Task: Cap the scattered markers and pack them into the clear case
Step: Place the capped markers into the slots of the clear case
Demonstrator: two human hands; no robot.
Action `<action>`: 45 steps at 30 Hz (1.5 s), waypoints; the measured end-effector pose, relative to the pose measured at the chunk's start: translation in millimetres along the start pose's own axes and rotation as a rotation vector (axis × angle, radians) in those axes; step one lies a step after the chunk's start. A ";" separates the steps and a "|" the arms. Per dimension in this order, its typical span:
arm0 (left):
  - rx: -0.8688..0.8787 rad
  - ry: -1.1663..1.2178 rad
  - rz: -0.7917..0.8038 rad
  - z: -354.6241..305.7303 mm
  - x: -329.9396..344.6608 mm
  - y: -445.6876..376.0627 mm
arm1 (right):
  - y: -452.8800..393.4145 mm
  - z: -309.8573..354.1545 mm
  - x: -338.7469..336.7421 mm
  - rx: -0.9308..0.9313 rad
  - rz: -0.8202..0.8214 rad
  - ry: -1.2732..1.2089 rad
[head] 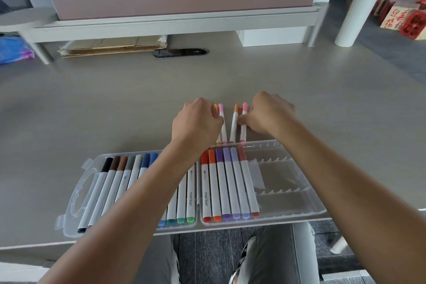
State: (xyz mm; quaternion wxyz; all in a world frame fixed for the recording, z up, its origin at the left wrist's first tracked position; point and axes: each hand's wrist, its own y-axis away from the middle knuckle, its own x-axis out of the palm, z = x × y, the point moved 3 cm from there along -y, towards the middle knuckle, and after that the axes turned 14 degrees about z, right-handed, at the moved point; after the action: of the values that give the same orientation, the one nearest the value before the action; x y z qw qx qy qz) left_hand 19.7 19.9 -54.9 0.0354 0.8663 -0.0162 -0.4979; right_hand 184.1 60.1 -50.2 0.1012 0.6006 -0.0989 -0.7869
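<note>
The clear case [297, 189] lies open at the table's front edge, both halves holding rows of capped white markers; the right half's right side has bare slots. Just beyond the case several capped markers lie on the table. My left hand [198, 122] has its fingers curled on a pink-capped marker [221, 122] and a yellow-capped marker [216, 106] mostly hidden under it. My right hand [267, 114] pinches another pink-capped marker [243, 122]. An orange-capped marker [234, 124] lies between the two hands, untouched.
A flat stack of cardboard [113, 47] and a dark cable grommet [181, 52] sit at the back of the table under a shelf. A white box [274, 37] stands at the back right. A white roll [356, 18] stands right of the table.
</note>
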 end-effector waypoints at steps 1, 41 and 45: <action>-0.004 -0.016 0.005 -0.7 1.7 -1.8 | 0.1 1.7 -0.2 0.002 -0.011 0.020; -0.006 0.604 0.197 -19.2 3.8 74.3 | 120.8 -37.1 27.4 -0.182 0.212 -0.280; 0.016 0.686 0.200 -10.7 -1.5 102.5 | 122.1 -28.3 28.1 -0.165 0.229 -0.235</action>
State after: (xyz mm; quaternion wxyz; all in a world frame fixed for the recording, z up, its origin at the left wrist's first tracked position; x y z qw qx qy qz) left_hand 29.0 -81.7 -40.3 0.0803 0.9775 -0.0919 -0.1718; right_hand 209.1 -65.9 -49.8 0.2267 0.4788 -0.1129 -0.8406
